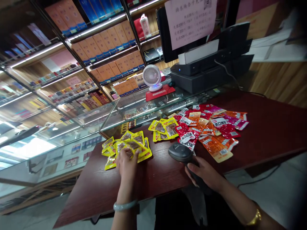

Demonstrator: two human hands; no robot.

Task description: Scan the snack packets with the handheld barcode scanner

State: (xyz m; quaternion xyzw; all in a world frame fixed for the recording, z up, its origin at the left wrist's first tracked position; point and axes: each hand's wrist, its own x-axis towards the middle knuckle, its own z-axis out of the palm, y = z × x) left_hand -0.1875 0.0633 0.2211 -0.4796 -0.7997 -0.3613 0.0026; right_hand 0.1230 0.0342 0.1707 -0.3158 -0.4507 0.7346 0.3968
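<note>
My right hand point(203, 171) is wrapped round the handle of a dark grey barcode scanner point(180, 152), its head pointing towards the packets. My left hand point(126, 161) is at the near side of a pile of yellow snack packets point(144, 154), its thumb and fingers closed on one packet point(137, 144). The fingertips are partly hidden. A smaller group of yellow packets point(171, 127) lies to the right. Beyond the scanner is a heap of red packets point(226, 130), mixed with orange packets point(214, 148) and purple ones point(236, 122).
All the packets lie on a dark red wooden table point(158, 172). Behind it stands a glass display counter point(110, 116) with a small white fan point(152, 76). A monitor with a pink paper sign point(190, 22) and a black printer-like machine point(206, 70) are at back right. Boxes fill lit shelves.
</note>
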